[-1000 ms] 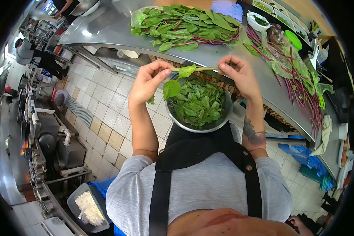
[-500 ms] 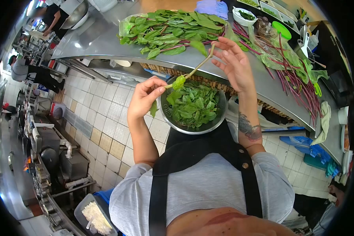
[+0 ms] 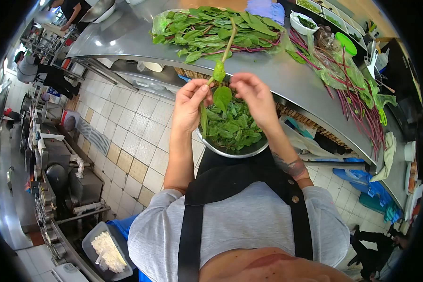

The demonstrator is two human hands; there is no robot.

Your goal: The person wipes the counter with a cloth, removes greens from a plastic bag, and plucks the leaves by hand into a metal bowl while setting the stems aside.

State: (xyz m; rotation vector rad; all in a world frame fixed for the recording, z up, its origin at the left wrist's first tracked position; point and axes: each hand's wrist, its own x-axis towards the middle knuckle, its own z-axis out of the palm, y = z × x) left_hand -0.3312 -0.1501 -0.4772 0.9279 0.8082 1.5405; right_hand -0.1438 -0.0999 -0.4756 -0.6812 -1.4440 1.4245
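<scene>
My left hand point(image 3: 192, 104) pinches a leafy green stem point(image 3: 228, 44) by its lower end. The stem points up and away, with a crumpled light green leaf point(image 3: 219, 71) partway along it and a broader leaf point(image 3: 222, 98) hanging below. My right hand point(image 3: 257, 101) is just right of that hanging leaf, its fingers curled in. Whether anything is between those fingertips is hidden. Beneath both hands, a metal bowl point(image 3: 239, 154) rests at my lap, holding many loose green leaves point(image 3: 235, 129).
A steel counter point(image 3: 127, 44) curves ahead, bearing a leafy pile point(image 3: 207, 35), bare purple stems point(image 3: 362, 113), a white bowl point(image 3: 300, 29) and a green lid point(image 3: 346, 43). Left behind me sits a tub point(image 3: 122, 249) of white food. Other people point(image 3: 44, 73) stand at far left.
My right hand has come down and back from the stem's far end to beside the hanging leaf. My left hand has shifted right, and the stem now points more upright.
</scene>
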